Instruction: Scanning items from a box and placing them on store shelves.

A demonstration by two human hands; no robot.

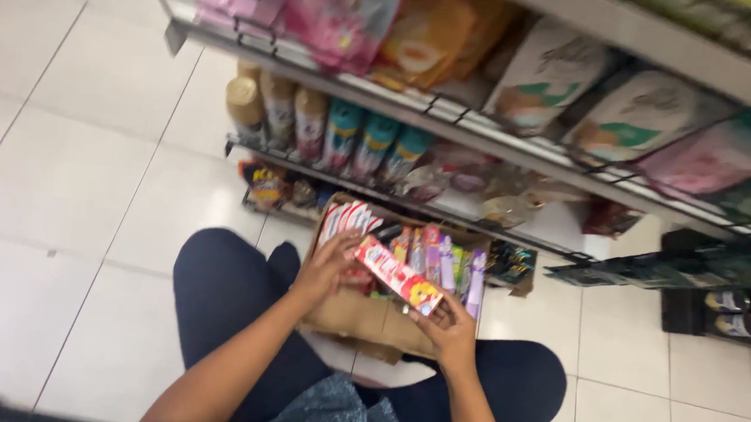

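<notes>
Floor [70, 172]: pale square tiles, running under the shelving.
Shelving [505, 127]: metal wire-fronted tiers; soft pouches [544, 69] in pink, orange and white above, capped spray cans [346, 134] in a row beneath.
Cardboard box [368, 321]: open, on the floor against the person's knees, filled with upright slim cartons [442, 260] in red, pink, green and purple.
Red carton [397, 274]: long, narrow, held tilted just above the box.
Left hand [328, 265]: fingers curled round the red carton's upper end.
Right hand [451, 326]: gripping its lower end from below.
</notes>
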